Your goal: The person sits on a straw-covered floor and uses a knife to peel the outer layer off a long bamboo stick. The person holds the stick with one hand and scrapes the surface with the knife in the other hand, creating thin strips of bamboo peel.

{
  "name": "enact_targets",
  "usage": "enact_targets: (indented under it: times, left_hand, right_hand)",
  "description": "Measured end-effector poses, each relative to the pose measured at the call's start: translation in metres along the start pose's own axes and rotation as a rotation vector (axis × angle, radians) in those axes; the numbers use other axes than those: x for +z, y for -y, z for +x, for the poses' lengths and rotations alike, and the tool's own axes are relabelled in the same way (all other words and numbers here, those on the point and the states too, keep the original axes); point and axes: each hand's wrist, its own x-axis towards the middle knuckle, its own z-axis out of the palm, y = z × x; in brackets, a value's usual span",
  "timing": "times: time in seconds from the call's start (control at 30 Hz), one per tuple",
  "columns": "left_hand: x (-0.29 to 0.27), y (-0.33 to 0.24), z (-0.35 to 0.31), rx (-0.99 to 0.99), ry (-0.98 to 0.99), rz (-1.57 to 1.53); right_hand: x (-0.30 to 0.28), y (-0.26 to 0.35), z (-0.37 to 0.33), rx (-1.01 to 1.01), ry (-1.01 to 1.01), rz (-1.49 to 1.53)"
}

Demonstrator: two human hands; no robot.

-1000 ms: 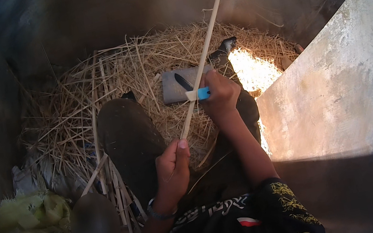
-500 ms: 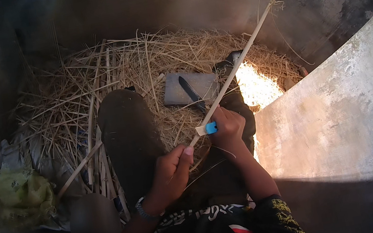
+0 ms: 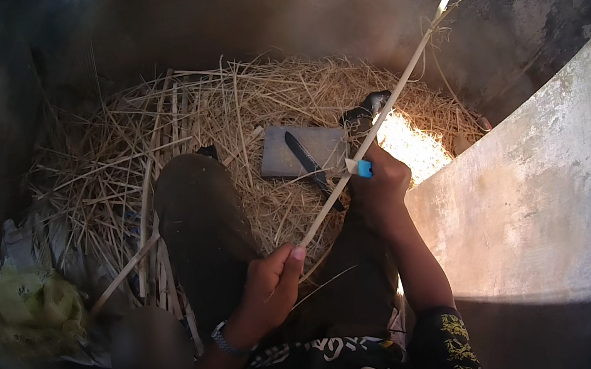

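Observation:
A long pale stick [image 3: 397,88] slants from my lap up to the far right, with thin fibres curling off its upper end. My left hand [image 3: 272,278] is closed round its lower end, thumb on top. Farther up, my right hand [image 3: 385,173] is closed on a small blue tool [image 3: 364,169] that meets the stick; the fingers hide most of it. A pale shaving or edge shows beside the blue part. Beyond my hands a dark knife [image 3: 303,153] lies across a grey slab [image 3: 276,155].
Straw-like shavings [image 3: 221,111] are heaped along the wall, with longer strips [image 3: 142,249] at left. A yellow-green mesh sack [image 3: 26,304] lies far left. A pale concrete panel [image 3: 535,215] rises at right, beside a bright sunlit patch [image 3: 413,141]. My bent knee [image 3: 198,208] stands at centre left.
My right hand and the blue tool have slid up the stick, away from my left hand. The stick's far end has dipped slightly. My left hand still grips the lower end.

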Motion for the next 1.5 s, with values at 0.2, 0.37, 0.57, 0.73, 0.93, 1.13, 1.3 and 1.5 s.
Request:
enact_targets:
  times: [0.2, 0.37, 0.57, 0.73, 0.93, 1.13, 1.3, 1.5]
  left_hand:
    - [-0.001, -0.006, -0.006, -0.036, 0.010, -0.026]
    - [0.000, -0.003, -0.003, -0.044, 0.014, -0.037]
    - [0.000, 0.003, -0.005, -0.160, 0.005, -0.137]
    - [-0.002, 0.008, -0.002, -0.141, 0.047, -0.180]
    - [0.002, -0.003, -0.007, -0.102, 0.094, -0.103]
    - [0.006, -0.006, -0.009, -0.090, 0.127, 0.009]
    - [0.005, 0.000, -0.005, -0.145, 0.186, -0.062]
    - [-0.008, 0.011, -0.006, -0.383, 0.233, -0.468]
  right_hand:
    - [-0.026, 0.005, 0.026, -0.136, 0.012, 0.009]
    - [-0.015, -0.039, 0.079, 0.201, -0.021, -0.201]
    - [-0.016, -0.064, 0.109, 0.244, -0.123, -0.287]
    - [-0.021, -0.031, 0.059, -0.152, -0.052, -0.089]
    - [-0.047, -0.049, 0.065, -0.035, -0.003, -0.168]
    - [-0.066, -0.099, 0.119, 0.229, 0.041, -0.488]
    - [-0.080, -0.137, 0.161, 0.405, 0.056, -0.640]
    - [-0.083, -0.093, 0.134, 0.367, 0.183, -0.270]
